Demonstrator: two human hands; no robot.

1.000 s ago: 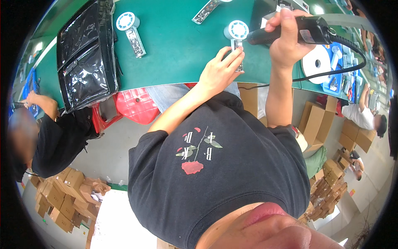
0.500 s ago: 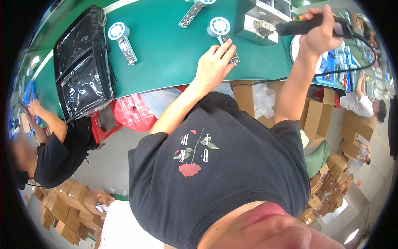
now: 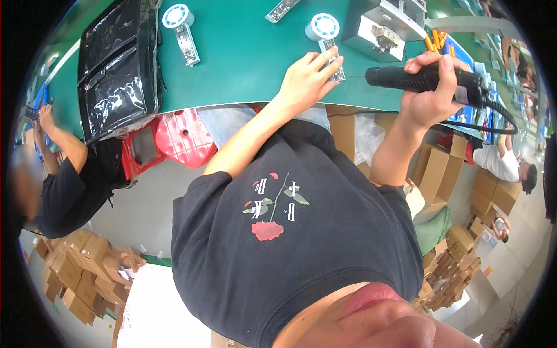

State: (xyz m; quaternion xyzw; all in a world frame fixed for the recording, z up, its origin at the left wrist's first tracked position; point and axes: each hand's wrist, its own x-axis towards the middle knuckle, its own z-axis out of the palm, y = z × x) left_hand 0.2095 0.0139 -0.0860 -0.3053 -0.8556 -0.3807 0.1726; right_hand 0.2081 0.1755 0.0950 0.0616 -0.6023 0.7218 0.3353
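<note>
On the green table, a small fan-like device [image 3: 322, 26] lies with its round white-and-blue head away from me and its long handle, circuit board exposed, toward me. My left hand [image 3: 307, 82] grips that handle, its fingers over the board and along the sides. In my right hand [image 3: 430, 93] is a black electric screwdriver [image 3: 390, 77], held nearly level, its thin bit pointing left at the board's near end with a small gap between. A cord loops from the screwdriver's rear end.
A boxy metal machine [image 3: 380, 32] stands beyond the screwdriver. Another such device [image 3: 185, 43] lies left, near a shiny black bag [image 3: 119, 69]; part of a third [image 3: 282, 8] shows at the top. Orange-handled tools [image 3: 435, 42] are at right. A co-worker [image 3: 64, 174] sits at left.
My right hand has brought the screwdriver down and left, toward the device. My left hand stays on the handle. The whole view has shifted slightly.
</note>
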